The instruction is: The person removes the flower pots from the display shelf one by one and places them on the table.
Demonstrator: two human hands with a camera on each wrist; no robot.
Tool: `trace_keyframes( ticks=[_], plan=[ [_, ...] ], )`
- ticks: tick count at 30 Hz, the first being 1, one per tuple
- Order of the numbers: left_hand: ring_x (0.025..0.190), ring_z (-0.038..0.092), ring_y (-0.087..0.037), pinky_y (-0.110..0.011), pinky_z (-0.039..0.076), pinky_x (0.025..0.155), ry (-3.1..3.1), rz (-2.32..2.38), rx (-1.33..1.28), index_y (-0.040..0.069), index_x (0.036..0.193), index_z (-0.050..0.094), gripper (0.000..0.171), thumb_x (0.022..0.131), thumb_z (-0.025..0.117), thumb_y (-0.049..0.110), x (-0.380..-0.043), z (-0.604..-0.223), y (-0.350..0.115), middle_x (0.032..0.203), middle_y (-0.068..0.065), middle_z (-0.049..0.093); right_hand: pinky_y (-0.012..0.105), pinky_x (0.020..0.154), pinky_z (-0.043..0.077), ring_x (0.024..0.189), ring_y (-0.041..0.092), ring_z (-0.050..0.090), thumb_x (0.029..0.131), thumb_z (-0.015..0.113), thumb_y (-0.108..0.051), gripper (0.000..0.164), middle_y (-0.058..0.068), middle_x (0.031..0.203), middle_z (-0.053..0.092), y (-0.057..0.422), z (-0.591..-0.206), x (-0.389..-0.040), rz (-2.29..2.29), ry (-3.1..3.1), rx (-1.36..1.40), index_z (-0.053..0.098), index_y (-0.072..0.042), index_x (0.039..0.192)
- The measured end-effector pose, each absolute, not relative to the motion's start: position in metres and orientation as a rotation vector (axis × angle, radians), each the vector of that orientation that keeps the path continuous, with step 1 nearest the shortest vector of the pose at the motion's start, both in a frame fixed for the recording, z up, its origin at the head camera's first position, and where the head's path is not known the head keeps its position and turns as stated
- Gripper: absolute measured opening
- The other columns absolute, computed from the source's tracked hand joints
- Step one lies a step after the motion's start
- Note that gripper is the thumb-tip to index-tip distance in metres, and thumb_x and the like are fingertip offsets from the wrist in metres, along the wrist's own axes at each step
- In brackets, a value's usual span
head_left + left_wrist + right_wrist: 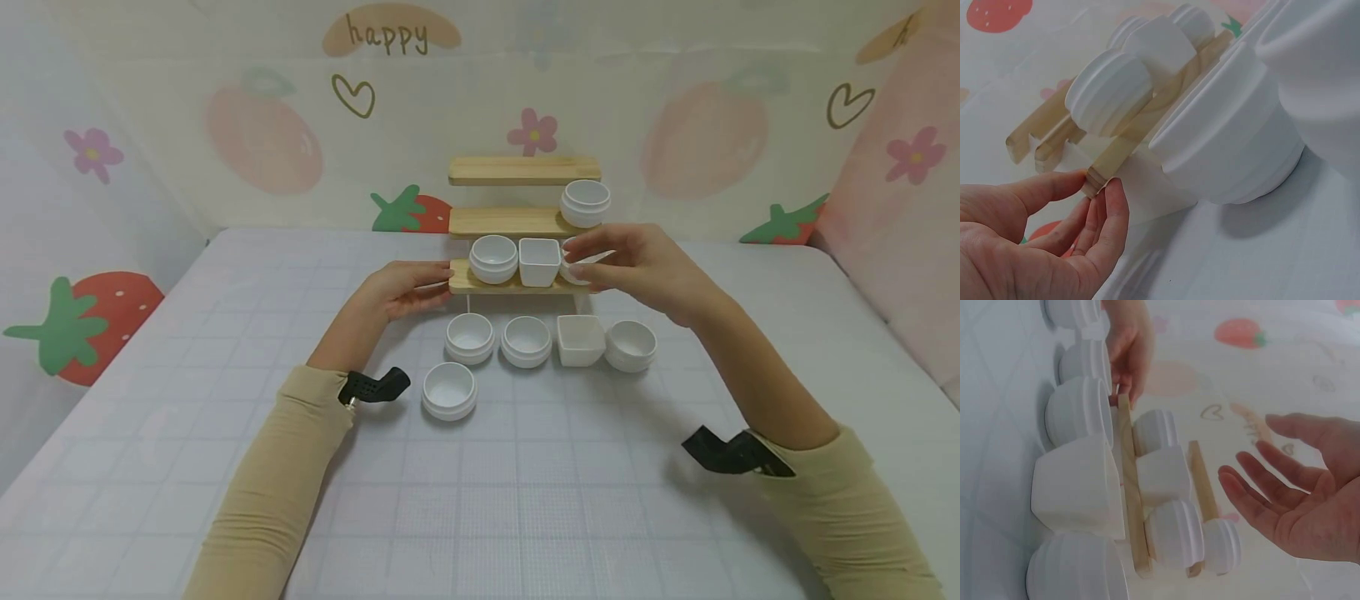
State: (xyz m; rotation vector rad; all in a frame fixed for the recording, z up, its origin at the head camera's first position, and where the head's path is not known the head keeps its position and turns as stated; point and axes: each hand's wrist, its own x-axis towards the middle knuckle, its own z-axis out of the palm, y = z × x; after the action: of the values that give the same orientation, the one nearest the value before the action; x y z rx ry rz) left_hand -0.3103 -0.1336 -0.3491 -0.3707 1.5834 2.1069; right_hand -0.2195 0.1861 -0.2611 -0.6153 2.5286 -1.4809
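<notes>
My left hand (408, 287) pinches the left end of the lowest board of a stepped wooden rack (1110, 159), thumb on top and fingers below. Three small white pots stand on that board: a round pot (493, 260), a square pot (539, 262) and another round pot (1174, 534) at the right end. My right hand (641, 271) overlaps this last pot in the head view. The right wrist view shows that hand apart from the pots, its fingers spread and holding nothing. A further round pot (586, 204) sits at the right end of the middle board.
Before the rack, a row of white pots stands on the table: two round ones (469, 339) (527, 342), a square one (581, 341) and a round one (631, 347). Nearer me is another round pot (449, 392). A printed cloth (480, 100) hangs behind.
</notes>
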Motion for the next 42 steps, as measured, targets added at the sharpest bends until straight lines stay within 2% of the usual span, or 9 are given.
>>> trace_keyframes(
  ticks=[3,10,20,24,28,32,37,42],
  plan=[
    [0.092,0.063,-0.016,-0.02,0.063,0.068,1.583,2.109,-0.371,0.003,0.158,0.046,0.053,0.107,0.057,0.002,-0.31,-0.349,-0.134,0.104,-0.005,0.064,0.024,0.087,0.063,0.1,0.011,0.073,0.102,0.069,-0.008,0.037,0.016,0.128,0.068,0.191,-0.262,-0.223,-1.515,2.554,-0.605,0.064,0.006,0.136],
    [0.088,0.065,-0.015,-0.021,0.063,0.067,1.584,2.108,-0.365,0.003,0.159,0.045,0.054,0.106,0.057,0.001,-0.31,-0.349,-0.134,0.097,-0.004,0.066,0.021,0.085,0.063,0.098,0.009,0.073,0.103,0.069,-0.01,0.037,-0.003,0.115,0.073,0.199,-0.261,-0.227,-1.601,2.622,-0.549,0.063,0.008,0.135],
    [0.091,0.065,-0.015,-0.021,0.064,0.071,1.58,2.104,-0.378,0.004,0.159,0.046,0.055,0.106,0.059,0.002,-0.311,-0.349,-0.135,0.108,-0.006,0.064,0.017,0.083,0.062,0.094,0.002,0.071,0.103,0.068,-0.012,0.04,-0.008,0.116,0.068,0.211,-0.267,-0.238,-1.695,2.668,-0.428,0.061,0.008,0.138],
    [0.092,0.065,-0.015,-0.021,0.064,0.072,1.58,2.098,-0.389,0.005,0.158,0.047,0.054,0.106,0.059,0.003,-0.31,-0.348,-0.135,0.111,-0.005,0.063,0.015,0.083,0.061,0.094,-0.002,0.069,0.104,0.067,-0.013,0.043,-0.004,0.12,0.065,0.214,-0.268,-0.241,-1.701,2.688,-0.396,0.059,0.007,0.141],
    [0.09,0.066,-0.014,-0.021,0.064,0.076,1.576,2.093,-0.381,0.005,0.159,0.046,0.054,0.106,0.059,0.003,-0.31,-0.347,-0.136,0.106,-0.005,0.065,0.015,0.084,0.061,0.096,-0.002,0.067,0.105,0.067,-0.014,0.045,0.002,0.124,0.064,0.216,-0.268,-0.242,-1.699,2.704,-0.375,0.057,0.006,0.144],
    [0.087,0.067,-0.014,-0.021,0.064,0.076,1.574,2.098,-0.371,0.004,0.159,0.046,0.054,0.106,0.058,0.002,-0.31,-0.347,-0.136,0.099,-0.004,0.067,0.015,0.083,0.061,0.097,-0.002,0.067,0.104,0.067,-0.014,0.045,-0.002,0.122,0.064,0.218,-0.27,-0.245,-1.74,2.687,-0.373,0.057,0.006,0.143],
    [0.082,0.068,-0.013,-0.021,0.064,0.069,1.585,2.097,-0.376,0.004,0.158,0.047,0.053,0.106,0.058,0.002,-0.31,-0.347,-0.136,0.093,-0.003,0.07,0.016,0.081,0.061,0.094,-0.001,0.069,0.103,0.069,-0.012,0.044,-0.007,0.117,0.065,0.22,-0.273,-0.25,-1.803,2.651,-0.366,0.058,0.006,0.141],
    [0.081,0.067,-0.013,-0.02,0.063,0.068,1.587,2.096,-0.373,0.003,0.159,0.046,0.054,0.106,0.059,0.002,-0.309,-0.347,-0.136,0.089,-0.003,0.07,0.017,0.083,0.062,0.094,-0.001,0.068,0.104,0.067,-0.013,0.045,0.012,0.131,0.064,0.219,-0.275,-0.254,-1.779,2.668,-0.329,0.057,0.006,0.143]
  ],
)
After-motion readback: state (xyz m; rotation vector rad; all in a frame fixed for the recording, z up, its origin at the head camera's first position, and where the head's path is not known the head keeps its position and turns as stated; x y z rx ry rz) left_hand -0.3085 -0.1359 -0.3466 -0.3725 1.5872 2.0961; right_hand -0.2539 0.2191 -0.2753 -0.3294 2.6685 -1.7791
